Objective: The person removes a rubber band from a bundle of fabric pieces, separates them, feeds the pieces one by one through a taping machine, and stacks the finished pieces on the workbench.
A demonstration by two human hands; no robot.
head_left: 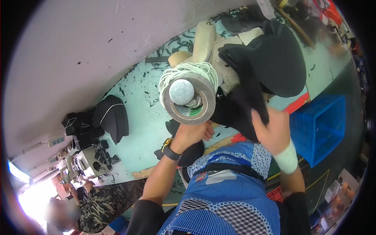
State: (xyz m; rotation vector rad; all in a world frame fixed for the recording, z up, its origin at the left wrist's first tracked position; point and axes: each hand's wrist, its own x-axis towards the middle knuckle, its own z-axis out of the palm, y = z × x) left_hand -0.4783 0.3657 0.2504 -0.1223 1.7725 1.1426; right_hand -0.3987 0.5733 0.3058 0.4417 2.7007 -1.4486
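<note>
My right hand [274,131] is closed on the edge of a dark, flexible black piece of material [244,107], which is blurred by motion. That piece reaches up towards a pile of large rounded black pieces [278,58]. My left hand [194,135], with a watch on its wrist, lies just below a metal ring [209,111]. Its visible fingers point right, slightly apart, and seem to hold nothing; the ring hides part of them. More black pieces [192,154] lie under the left wrist. A cream-coloured machine [203,41] stands behind the ring, with pale cord [188,70] coiled around the top.
A blue crate [325,129] stands right of the table. Black scraps litter the pale green tabletop [137,82]. Stacked black pieces [111,117] and tied bundles [76,125] lie at left. Another person in a camouflage top [105,203] works at lower left. A wall borders the table's far side.
</note>
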